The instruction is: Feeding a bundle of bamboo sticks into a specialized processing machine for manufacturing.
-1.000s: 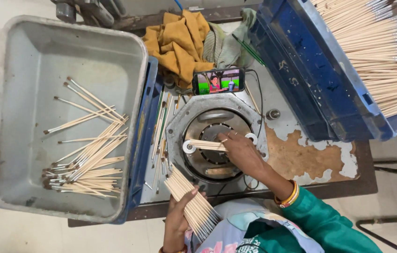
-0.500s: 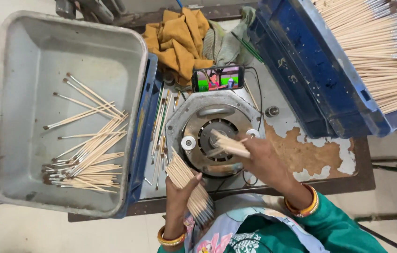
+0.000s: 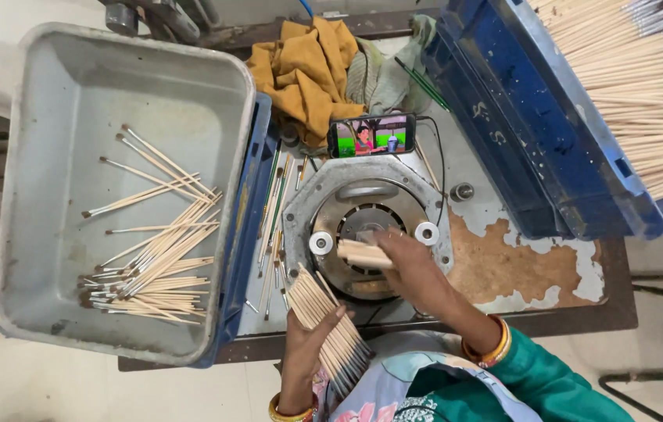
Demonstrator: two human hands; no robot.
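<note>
The right hand point(image 3: 413, 270) is closed around a few wooden sticks point(image 3: 363, 254), holding them flat over the round metal machine point(image 3: 367, 227) set into the table point(image 3: 519, 266); the stick ends poke out to the left of the fingers, between two small white rollers point(image 3: 321, 243). Below and to the left of it, the left hand point(image 3: 308, 344) grips a larger bundle of sticks point(image 3: 327, 324), fanned out and slanting down toward the person's lap. Farther left of this hand sits a grey tray point(image 3: 66, 101) with a loose pile of thin brushes point(image 3: 155, 266) lying in its near end, some scattered singly above the pile. Between the tray and the machine a few more sticks point(image 3: 273, 227) lie on the table. Beyond the right hand, just past the machine, a phone point(image 3: 371, 134) stands on its side with its screen lit, and behind that lies a crumpled yellow cloth point(image 3: 304, 66). Up and to the right of the right hand a blue crate point(image 3: 519, 133) holds a thick stack of pale sticks point(image 3: 644, 78). Both wrists wear bangles.
</note>
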